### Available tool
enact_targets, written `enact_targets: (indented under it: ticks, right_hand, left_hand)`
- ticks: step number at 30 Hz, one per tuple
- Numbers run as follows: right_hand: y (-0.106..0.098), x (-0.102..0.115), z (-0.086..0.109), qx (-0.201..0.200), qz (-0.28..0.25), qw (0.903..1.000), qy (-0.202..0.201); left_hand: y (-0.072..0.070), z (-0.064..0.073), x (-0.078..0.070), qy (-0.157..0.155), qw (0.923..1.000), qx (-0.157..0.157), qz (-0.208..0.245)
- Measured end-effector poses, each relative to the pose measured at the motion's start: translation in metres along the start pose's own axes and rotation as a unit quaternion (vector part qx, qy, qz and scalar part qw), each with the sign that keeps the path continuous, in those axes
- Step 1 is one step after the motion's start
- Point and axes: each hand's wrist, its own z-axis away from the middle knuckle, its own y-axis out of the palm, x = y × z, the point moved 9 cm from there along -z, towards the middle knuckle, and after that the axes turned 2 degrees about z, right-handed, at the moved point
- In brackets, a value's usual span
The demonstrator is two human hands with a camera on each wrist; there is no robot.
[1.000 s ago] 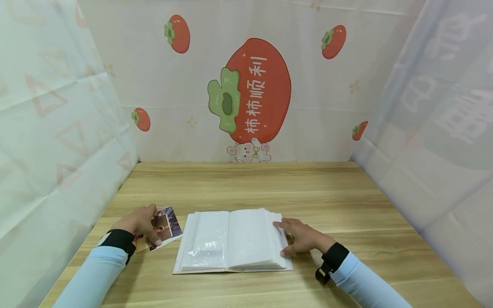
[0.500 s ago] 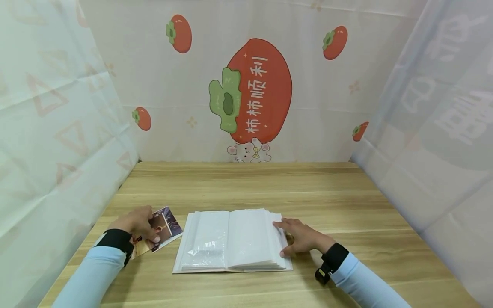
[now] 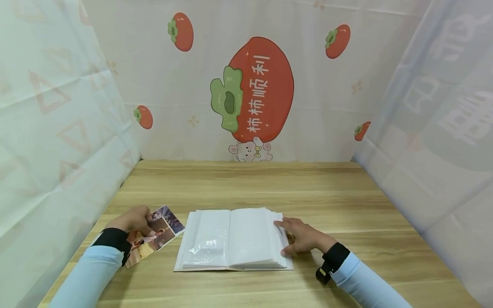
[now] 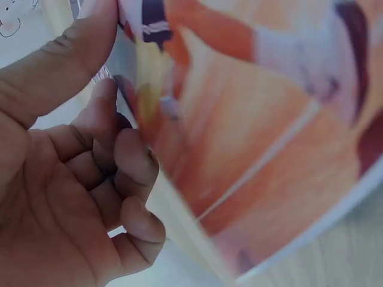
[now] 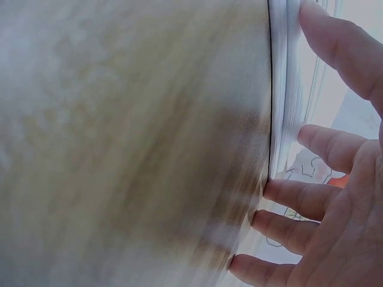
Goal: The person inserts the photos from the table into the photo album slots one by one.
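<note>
On the table lies an open photo album (image 3: 208,235) with white pages and clear sleeves. Left of it, my left hand (image 3: 132,220) pinches glossy photo prints by the edge between thumb and curled fingers. A dark purplish print (image 3: 173,219) and an orange-yellow print (image 3: 139,255) show around the hand, overlapping. Up close in the left wrist view, an orange-toned photo (image 4: 251,119) is tilted upward. My right hand (image 3: 304,236) rests at the album's right edge, fingers spread. The right wrist view shows its fingertips touching the page edges (image 5: 281,101) and the tabletop.
A wood-grain table (image 3: 246,184) carries everything. White cloth with red persimmon prints (image 3: 265,90) hangs behind it, and pale cloth walls (image 3: 443,171) close off both sides.
My left hand has shifted slightly left and drawn the prints apart, so more of the orange-yellow one shows. My right hand and the album stay as they were.
</note>
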Motion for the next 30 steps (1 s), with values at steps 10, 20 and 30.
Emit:
enact_targets:
  ticks: [10, 20, 30]
  right_hand:
    - [-0.001, 0.001, 0.000, 0.000, -0.002, 1.0000, 0.002]
    - [-0.001, 0.001, 0.001, 0.000, 0.000, 1.0000, -0.001]
    - [-0.001, -0.001, 0.000, -0.002, 0.012, 0.9999, -0.006]
  left_hand:
    - [-0.001, 0.004, 0.000, 0.012, 0.9991, 0.010, 0.039]
    - [-0.006, 0.010, -0.009, 0.077, 0.9850, 0.051, 0.146]
    - [-0.011, 0.010, -0.029, 0.094, 0.9648, 0.057, 0.239]
